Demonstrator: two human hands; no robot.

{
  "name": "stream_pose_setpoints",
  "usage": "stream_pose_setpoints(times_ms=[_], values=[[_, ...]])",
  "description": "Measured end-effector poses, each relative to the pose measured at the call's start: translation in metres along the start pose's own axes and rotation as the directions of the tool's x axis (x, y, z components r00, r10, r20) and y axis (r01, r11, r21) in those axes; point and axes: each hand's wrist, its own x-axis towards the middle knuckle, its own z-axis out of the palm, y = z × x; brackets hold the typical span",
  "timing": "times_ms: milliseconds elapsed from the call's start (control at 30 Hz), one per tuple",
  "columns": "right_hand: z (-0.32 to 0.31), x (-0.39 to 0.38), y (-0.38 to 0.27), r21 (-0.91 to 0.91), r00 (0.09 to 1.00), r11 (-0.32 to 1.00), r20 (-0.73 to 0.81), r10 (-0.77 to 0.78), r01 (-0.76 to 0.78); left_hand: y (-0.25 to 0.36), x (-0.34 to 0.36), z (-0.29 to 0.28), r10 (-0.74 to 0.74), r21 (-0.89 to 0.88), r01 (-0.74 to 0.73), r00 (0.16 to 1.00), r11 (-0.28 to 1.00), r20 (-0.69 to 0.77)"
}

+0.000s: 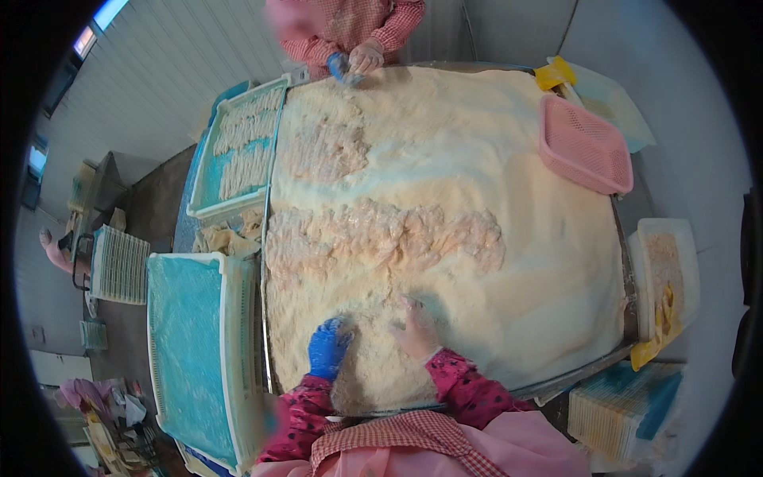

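Note:
My left hand [328,348], in a blue glove, rests on the pale flour-like crumbs [548,294] near the table's front edge. Its fingers point forward and look slightly apart, with crumbs on the tips. To its right lies my right hand [416,331], in a whitish glove, thumb apart from the fingers and touching the crumbs. Neither hand shows anything held. Just beyond them, a long row of wet pinkish raw meat pieces [381,232] lies across the crumbs. A smaller batch of similar pieces [326,149] lies farther back on the left.
A co-worker [350,32] in a checked top works at the far edge. Coated strips fill part of a tray [248,147] at left; a blue-lined tray [187,342] stands nearer. A pink basket [586,143] and a crumb-filled tub [664,254] are at right.

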Motion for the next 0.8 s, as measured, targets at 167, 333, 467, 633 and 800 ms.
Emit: stream_pose_setpoints(times_ms=[167,333,467,633,800], values=[[0.005,0.051,-0.016,-0.207,0.838,0.812,0.141,-0.527,0.546,0.002,0.004,-0.009,0.194,0.005,-0.194,0.978,0.981,-0.082],[-0.002,0.039,0.013,-0.057,0.781,0.851,0.431,-0.452,0.523,-0.029,-0.003,0.001,0.103,-0.188,-0.132,0.982,0.973,-0.159],[-0.004,0.001,0.001,-0.141,0.859,0.892,0.368,-0.355,0.429,-0.023,-0.008,-0.014,0.07,-0.281,-0.102,0.99,0.954,-0.122],[-0.042,0.014,0.008,0.004,0.914,0.961,-0.308,-0.263,0.277,-0.007,0.015,-0.03,-0.011,-0.632,-0.11,0.983,0.767,-0.185],[-0.057,-0.005,0.016,-0.163,0.858,0.881,0.36,-0.366,0.444,-0.027,-0.004,-0.039,0.236,-0.292,-0.192,0.964,0.937,0.122]])
